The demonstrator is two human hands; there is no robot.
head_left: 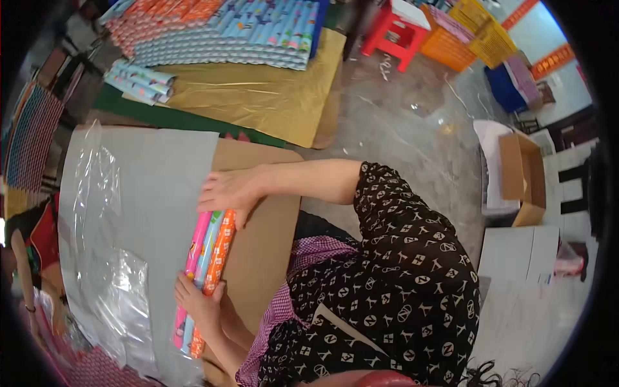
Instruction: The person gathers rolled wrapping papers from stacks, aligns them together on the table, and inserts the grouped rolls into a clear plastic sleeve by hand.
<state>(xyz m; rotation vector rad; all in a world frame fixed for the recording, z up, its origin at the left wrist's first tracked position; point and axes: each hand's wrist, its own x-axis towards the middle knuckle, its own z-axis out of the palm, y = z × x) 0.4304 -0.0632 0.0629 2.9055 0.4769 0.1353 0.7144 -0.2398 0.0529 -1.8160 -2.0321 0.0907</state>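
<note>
Along the brown cardboard (pixel 261 242) at the table's (pixel 171 164) near edge, our left hand (pixel 198 302) is wrapped around three printed rolls (pixel 208 248); our right hand (pixel 233 188) covers their right end, its grip unclear. They look light, slick and easily dented, best held gently near both ends. Clear plastic (pixel 132 290) lies towards the far edge.

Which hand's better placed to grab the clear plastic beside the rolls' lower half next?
Probably left: the left hand, though on the rolls, sits nearer that clear plastic; the right hand covers the rolls' upper end.
</note>
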